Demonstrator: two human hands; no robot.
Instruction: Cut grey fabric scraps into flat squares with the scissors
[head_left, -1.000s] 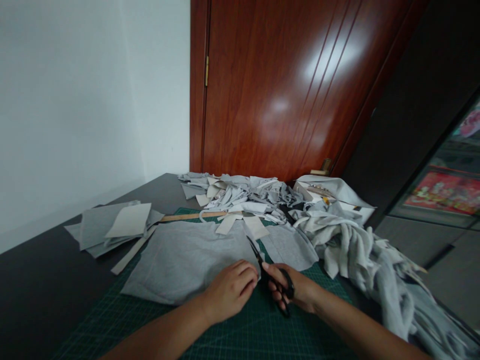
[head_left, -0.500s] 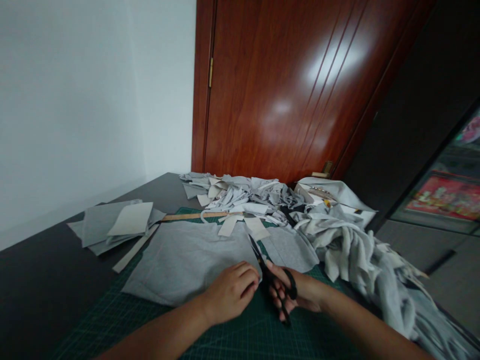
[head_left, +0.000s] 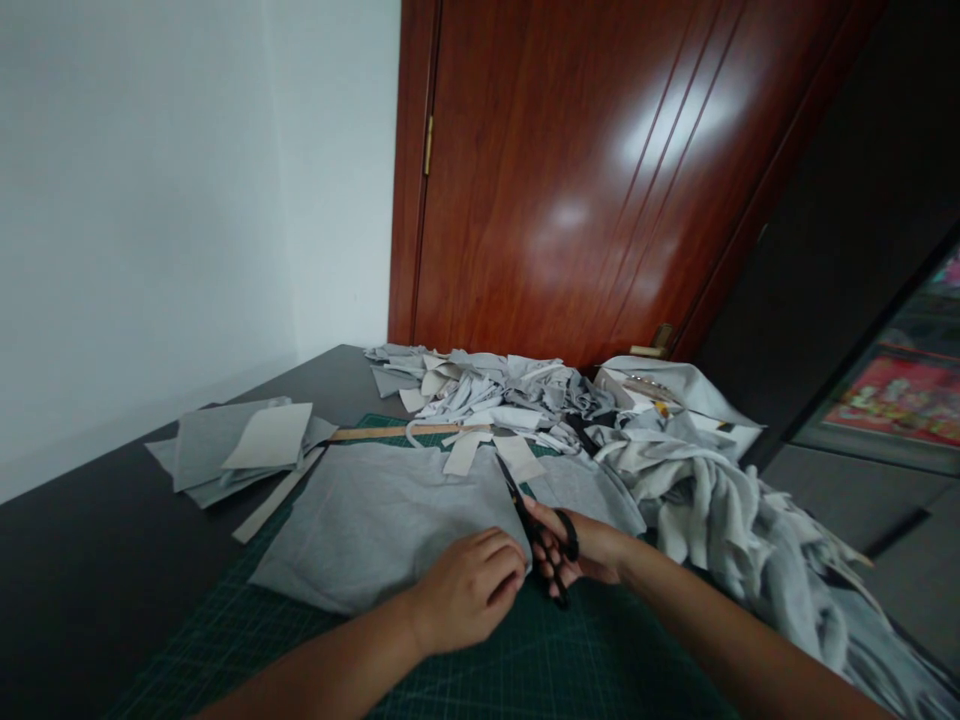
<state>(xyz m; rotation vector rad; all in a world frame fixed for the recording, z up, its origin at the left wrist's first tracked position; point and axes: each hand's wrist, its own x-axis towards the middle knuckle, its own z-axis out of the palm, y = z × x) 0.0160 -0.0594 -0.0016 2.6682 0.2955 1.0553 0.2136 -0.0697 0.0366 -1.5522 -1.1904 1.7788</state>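
A large grey piece of fabric (head_left: pixel 375 520) lies on the green cutting mat (head_left: pixel 450 680). My left hand (head_left: pixel 476 585) is closed at its near right edge, fingers curled round the cloth there. Black-handled scissors (head_left: pixel 523 508) are in my right hand (head_left: pixel 559 545), with fingers through the handle loops. Their blades point away from me along the fabric's right edge, and the tips reach toward two pale fabric scraps (head_left: pixel 519 460). Right of the blades lies another grey fabric piece (head_left: pixel 589 490).
Stacked fabric pieces (head_left: pixel 240 450) and a pale strip (head_left: pixel 274 500) lie at left. A wooden ruler (head_left: pixel 375 433) crosses the mat's far side. Behind it is a heap of scraps (head_left: pixel 502 385). Bunched grey cloth (head_left: pixel 697 490) fills the right, near a white box (head_left: pixel 679 385).
My right hand has moved the scissors slightly forward, and their handles have come closer together. The left hand stays at the fabric edge. The whole view has shifted a little.
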